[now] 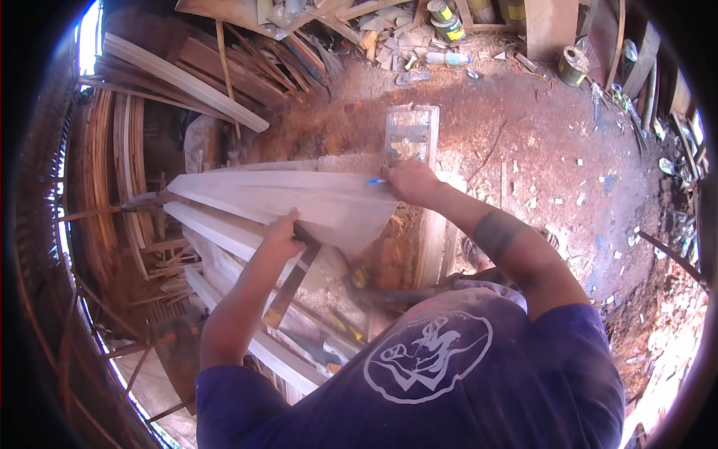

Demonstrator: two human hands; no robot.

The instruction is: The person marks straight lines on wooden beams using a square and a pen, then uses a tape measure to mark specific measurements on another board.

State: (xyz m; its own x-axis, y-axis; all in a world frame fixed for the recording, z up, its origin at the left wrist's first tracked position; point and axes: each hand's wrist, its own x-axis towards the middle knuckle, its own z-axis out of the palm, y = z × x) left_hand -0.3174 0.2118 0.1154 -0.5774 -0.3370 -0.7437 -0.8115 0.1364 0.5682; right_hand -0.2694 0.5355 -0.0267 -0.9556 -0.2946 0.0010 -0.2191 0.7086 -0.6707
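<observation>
A long pale board (277, 191) spans the middle, raised over other boards. My left hand (284, 236) grips its near edge, thumb on top. Against that hand lies a dark, flat bar (307, 251), like a square, angled down toward the lower left; whether my fingers hold it too is unclear. My right hand (407, 179) is closed around a blue pen (376, 181) on the board's top face near its right end.
Pale planks (213, 232) lie beneath. Stacked timber (120, 165) stands left. An upright-looking pale frame (411, 112) is beyond my right hand. Cans (573, 63), offcuts (381, 34) and bottles (446, 58) litter the dirt floor's far side.
</observation>
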